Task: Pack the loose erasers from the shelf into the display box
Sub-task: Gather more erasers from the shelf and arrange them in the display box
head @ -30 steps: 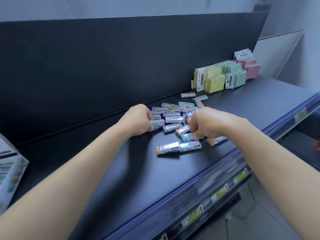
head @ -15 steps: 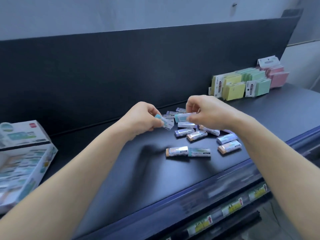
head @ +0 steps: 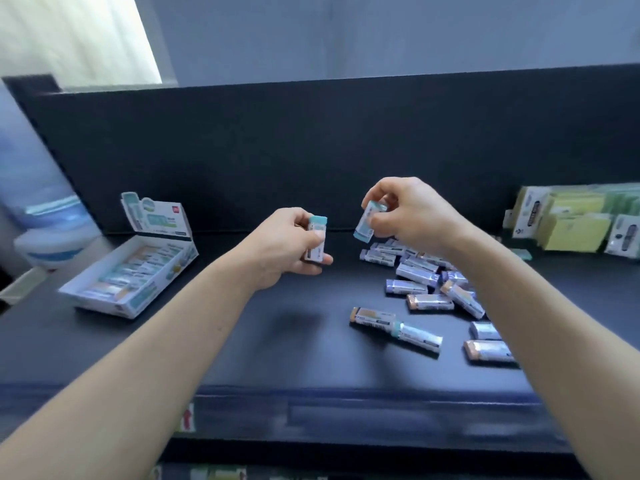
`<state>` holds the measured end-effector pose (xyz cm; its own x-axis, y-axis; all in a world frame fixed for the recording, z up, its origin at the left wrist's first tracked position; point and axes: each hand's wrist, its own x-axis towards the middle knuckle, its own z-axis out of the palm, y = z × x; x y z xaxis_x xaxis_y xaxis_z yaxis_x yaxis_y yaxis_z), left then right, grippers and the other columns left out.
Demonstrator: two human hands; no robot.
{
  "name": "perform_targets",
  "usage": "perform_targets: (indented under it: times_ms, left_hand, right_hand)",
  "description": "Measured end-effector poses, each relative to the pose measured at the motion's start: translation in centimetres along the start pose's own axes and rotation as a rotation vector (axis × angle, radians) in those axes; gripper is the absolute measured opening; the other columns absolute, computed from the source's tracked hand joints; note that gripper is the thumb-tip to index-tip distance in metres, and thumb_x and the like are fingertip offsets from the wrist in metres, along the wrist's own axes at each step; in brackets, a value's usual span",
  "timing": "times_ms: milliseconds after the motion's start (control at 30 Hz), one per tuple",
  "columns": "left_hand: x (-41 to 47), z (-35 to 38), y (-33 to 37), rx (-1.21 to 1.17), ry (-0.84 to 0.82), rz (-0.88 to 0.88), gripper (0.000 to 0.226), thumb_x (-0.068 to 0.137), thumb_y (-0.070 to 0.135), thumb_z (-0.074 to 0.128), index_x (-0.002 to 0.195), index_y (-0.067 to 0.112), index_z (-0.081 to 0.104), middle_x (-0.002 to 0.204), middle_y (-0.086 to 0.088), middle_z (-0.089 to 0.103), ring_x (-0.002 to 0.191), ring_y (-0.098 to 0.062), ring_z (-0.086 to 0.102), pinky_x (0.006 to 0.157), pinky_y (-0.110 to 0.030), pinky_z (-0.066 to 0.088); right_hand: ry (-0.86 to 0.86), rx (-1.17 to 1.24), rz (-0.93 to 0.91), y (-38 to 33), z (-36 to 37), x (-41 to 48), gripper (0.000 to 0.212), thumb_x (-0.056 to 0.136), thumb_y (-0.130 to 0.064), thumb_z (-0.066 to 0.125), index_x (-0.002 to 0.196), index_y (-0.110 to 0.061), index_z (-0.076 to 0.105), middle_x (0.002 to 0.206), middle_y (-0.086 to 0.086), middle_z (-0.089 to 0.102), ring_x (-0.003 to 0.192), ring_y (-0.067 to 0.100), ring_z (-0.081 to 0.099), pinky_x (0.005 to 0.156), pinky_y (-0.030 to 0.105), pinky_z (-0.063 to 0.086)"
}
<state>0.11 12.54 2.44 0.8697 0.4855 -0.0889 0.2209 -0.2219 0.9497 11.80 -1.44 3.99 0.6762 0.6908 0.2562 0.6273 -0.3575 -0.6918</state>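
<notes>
My left hand (head: 289, 247) grips a teal-tipped eraser (head: 317, 237) above the dark shelf. My right hand (head: 408, 216) pinches a second teal-tipped eraser (head: 367, 221) a little higher and to the right. A pile of loose erasers (head: 426, 282) in white sleeves lies on the shelf under and to the right of my right hand. The display box (head: 135, 271), white with its lid flap raised, stands at the left and holds rows of erasers.
Packs of yellow and green sticky notes (head: 575, 223) stand at the back right. A black back panel (head: 311, 140) runs behind the shelf. The shelf's front edge (head: 346, 396) carries price labels. A blurred white and blue object (head: 48, 233) sits at far left.
Both hands have lifted off the pile, each with an eraser, and moved left. The view has swung left, so the display box now shows in full.
</notes>
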Motion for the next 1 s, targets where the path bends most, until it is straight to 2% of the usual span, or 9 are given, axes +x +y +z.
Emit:
perform_targets:
  times_ms: [67, 133, 267, 333, 400, 533, 700, 867, 1000]
  left_hand:
    - [-1.0, -0.6, -0.2, -0.003, 0.045, -0.021, 0.01, 0.097, 0.005, 0.048, 0.106, 0.004, 0.052, 0.095, -0.008, 0.048, 0.076, -0.025, 0.068, 0.067, -0.038, 0.061]
    - [-2.0, -1.5, -0.6, 0.021, 0.095, -0.021, 0.012, 0.096, 0.005, 0.049, 0.107, 0.003, 0.054, 0.095, -0.01, 0.047, 0.072, -0.024, 0.066, 0.063, -0.034, 0.061]
    - [-3.9, -4.1, -1.4, 0.111, 0.201, 0.004, 0.011, 0.092, -0.001, 0.054, 0.101, 0.002, 0.058, 0.084, -0.01, 0.051, 0.064, -0.017, 0.058, 0.063, -0.025, 0.059]
    - [-4.8, -5.7, -1.9, 0.12, 0.258, 0.003, 0.011, 0.088, -0.005, 0.057, 0.093, 0.005, 0.059, 0.082, -0.01, 0.054, 0.063, -0.014, 0.056, 0.057, -0.018, 0.056]
    - [-5.6, -7.3, -2.4, 0.119, 0.319, -0.001, 0.014, 0.086, -0.006, 0.06, 0.087, 0.007, 0.058, 0.083, -0.011, 0.057, 0.063, -0.013, 0.055, 0.053, -0.014, 0.052]
    - [-7.1, -10.9, -3.8, 0.084, 0.413, 0.005, 0.016, 0.084, -0.009, 0.061, 0.088, 0.006, 0.056, 0.077, -0.008, 0.056, 0.061, -0.013, 0.054, 0.049, -0.012, 0.048]
    - [-8.9, -16.8, -5.9, 0.085, 0.469, 0.031, 0.018, 0.087, -0.008, 0.057, 0.084, 0.009, 0.057, 0.069, -0.004, 0.052, 0.058, -0.011, 0.05, 0.057, -0.014, 0.05]
    - [-9.7, -23.3, -8.4, 0.065, 0.464, 0.032, 0.019, 0.088, -0.007, 0.058, 0.082, 0.012, 0.057, 0.072, -0.004, 0.054, 0.062, -0.012, 0.051, 0.06, -0.018, 0.048]
    - [-9.1, -26.8, -9.9, 0.042, 0.441, 0.033, 0.019, 0.084, -0.004, 0.064, 0.095, 0.006, 0.052, 0.081, -0.01, 0.058, 0.067, -0.015, 0.054, 0.066, -0.024, 0.051]
  right_hand:
    - [-0.04, 0.06, -0.02, -0.5, 0.8, 0.6, 0.015, 0.083, -0.002, 0.056, 0.092, -0.011, 0.064, 0.07, -0.002, 0.054, 0.055, 0.011, 0.055, 0.061, 0.027, 0.055]
    - [-0.09, 0.134, -0.022, -1.1, 1.7, 1.1, 0.02, 0.084, 0.0, 0.055, 0.1, -0.009, 0.064, 0.071, -0.001, 0.054, 0.06, 0.016, 0.058, 0.074, 0.037, 0.057]
    - [-0.146, 0.212, -0.034, -2.7, 3.9, 2.0, 0.032, 0.083, -0.001, 0.06, 0.115, -0.009, 0.06, 0.073, -0.004, 0.054, 0.064, 0.015, 0.057, 0.082, 0.041, 0.055]
    - [-0.169, 0.224, -0.055, -3.9, 5.0, 2.3, 0.032, 0.082, -0.002, 0.063, 0.112, -0.01, 0.061, 0.076, -0.005, 0.055, 0.069, 0.013, 0.056, 0.077, 0.033, 0.055]
    - [-0.206, 0.197, -0.095, -5.4, 6.2, 2.3, 0.027, 0.081, -0.001, 0.063, 0.106, -0.012, 0.064, 0.075, -0.006, 0.055, 0.066, 0.009, 0.053, 0.064, 0.021, 0.048]
    - [-0.236, 0.155, -0.159, -8.8, 9.1, 2.4, 0.021, 0.081, -0.001, 0.06, 0.096, -0.013, 0.069, 0.069, -0.005, 0.054, 0.058, 0.007, 0.048, 0.052, 0.018, 0.038]
    - [-0.253, 0.13, -0.228, -13.4, 14.0, 2.6, 0.012, 0.09, -0.009, 0.054, 0.096, -0.018, 0.059, 0.082, 0.001, 0.056, 0.068, 0.016, 0.05, 0.056, 0.024, 0.041]
    - [-0.26, 0.102, -0.241, -18.1, 19.5, 3.3, 0.007, 0.096, -0.014, 0.049, 0.099, -0.018, 0.054, 0.074, -0.001, 0.047, 0.061, 0.015, 0.04, 0.053, 0.025, 0.039]
    - [-0.242, 0.109, -0.192, -20.2, 22.6, 4.1, 0.006, 0.096, -0.014, 0.049, 0.097, -0.019, 0.051, 0.072, 0.003, 0.046, 0.067, 0.02, 0.044, 0.065, 0.041, 0.049]
